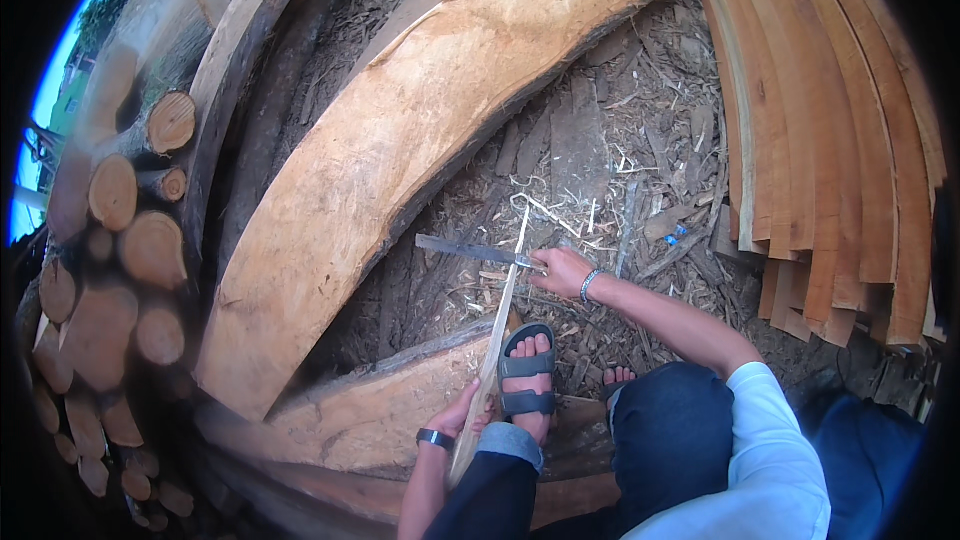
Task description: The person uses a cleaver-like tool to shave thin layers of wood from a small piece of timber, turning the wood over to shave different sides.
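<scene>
In my right hand [563, 272] is the handle of a long, flat-bladed knife [468, 250], its blade pointing left. The blade lies across a thin, pale wooden stick [497, 340], close to its narrow far end. Lower down, my left hand [466, 411] is closed around the thicker near part of this stick, which slants up and away beside my sandalled foot [528, 370]. Curled pale shavings [545, 208] lie on the ground just beyond the knife. The knife's handle is mostly hidden by my fingers.
A large sawn slab [400, 130] runs diagonally on the left. Below my left hand lies another bark-edged slab [370, 425]. Cut logs [100, 335] are stacked at far left, and reddish planks [830, 130] at right. Bark and wood chips [650, 140] cover the ground.
</scene>
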Tool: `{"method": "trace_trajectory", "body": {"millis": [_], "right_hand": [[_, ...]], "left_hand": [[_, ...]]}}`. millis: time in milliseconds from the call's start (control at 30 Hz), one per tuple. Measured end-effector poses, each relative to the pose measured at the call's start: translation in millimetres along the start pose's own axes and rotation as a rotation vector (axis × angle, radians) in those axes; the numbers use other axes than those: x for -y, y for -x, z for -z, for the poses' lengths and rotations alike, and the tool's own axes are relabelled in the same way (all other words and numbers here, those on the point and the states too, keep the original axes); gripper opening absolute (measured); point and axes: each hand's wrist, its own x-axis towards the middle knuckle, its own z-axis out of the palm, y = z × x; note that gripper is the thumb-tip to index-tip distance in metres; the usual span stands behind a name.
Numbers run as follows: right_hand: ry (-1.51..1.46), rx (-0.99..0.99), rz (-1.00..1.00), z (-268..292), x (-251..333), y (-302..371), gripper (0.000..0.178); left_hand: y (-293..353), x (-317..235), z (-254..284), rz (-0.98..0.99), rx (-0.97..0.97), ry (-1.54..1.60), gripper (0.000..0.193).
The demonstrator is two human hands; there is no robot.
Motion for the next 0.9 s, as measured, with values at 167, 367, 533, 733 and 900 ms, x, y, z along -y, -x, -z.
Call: {"method": "trace_trajectory", "body": {"millis": [167, 367, 533, 733, 900], "right_hand": [[0.116, 0.035, 0.132, -21, 0, -18, 0.024], [0.172, 0.026, 0.204, -34, 5, -31, 0.021], [0.175, 0.008, 0.226, -43, 6, -35, 0.018], [0.301, -0.027, 0.247, -49, 10, -37, 0.02], [0.182, -0.086, 0.095, -54, 15, -37, 0.024]], "left_hand": [[-1, -1, 1, 0.023, -0.052, -0.028, 0.056], [0, -1, 2, -0.016, -0.089, -0.081, 0.055], [1, -2, -1, -0.022, -0.114, -0.101, 0.056], [-1, 0, 1, -0.058, -0.096, -0.14, 0.056], [-6, 2, 4, -0.064, -0.109, -0.136, 0.056]]}}
